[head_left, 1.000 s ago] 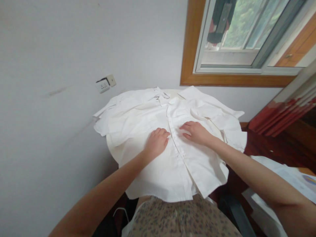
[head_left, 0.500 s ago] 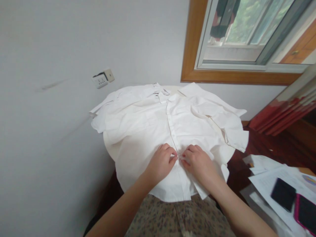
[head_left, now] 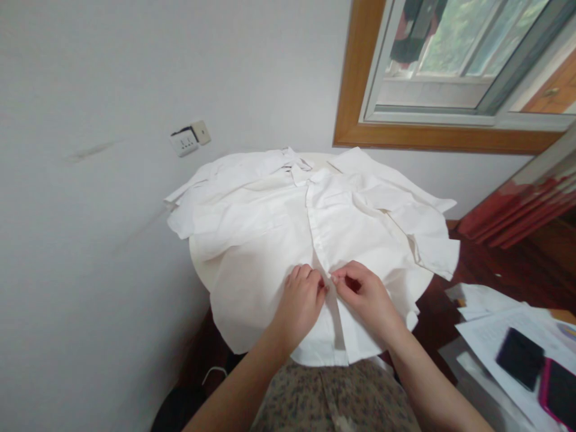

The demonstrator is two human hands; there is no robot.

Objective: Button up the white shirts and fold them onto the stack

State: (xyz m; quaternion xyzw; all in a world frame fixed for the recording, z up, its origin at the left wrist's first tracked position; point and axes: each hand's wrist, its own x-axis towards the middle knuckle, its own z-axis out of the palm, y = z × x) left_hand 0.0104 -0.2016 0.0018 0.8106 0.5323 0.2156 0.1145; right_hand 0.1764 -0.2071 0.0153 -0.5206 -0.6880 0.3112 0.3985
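A white woven-cloth shirt (head_left: 288, 225) lies front upward, spread over a pale cream, round-edged surface (head_left: 201, 271) against the wall. Clock bearings are the seated person's own, 12 o'clock pointing to the wall. The collar (head_left: 300, 174) sits near 12, one sleeve trails toward 10, and another drapes over the rim at 3.

The key relation is along the narrow front placket (head_left: 317, 237), the long axis of the garment, which runs from just short of 12 down toward 6. Both hands meet it low, on its near half. The right hand (head_left: 363, 294) comes in from 4 o'clock, its thumb and index finger pinched together on the cloth edge. The left hand (head_left: 302, 300) comes in from 7, its fingers curled beside the same line; I cannot tell whether they grip cloth. Neither hand is clearly nearer. Below them a shaded strip separates the two front edges.

At 4 o'clock, well apart, white papers (head_left: 483, 329) carry a black phone (head_left: 519, 358) and a pink-edged phone (head_left: 560, 390).
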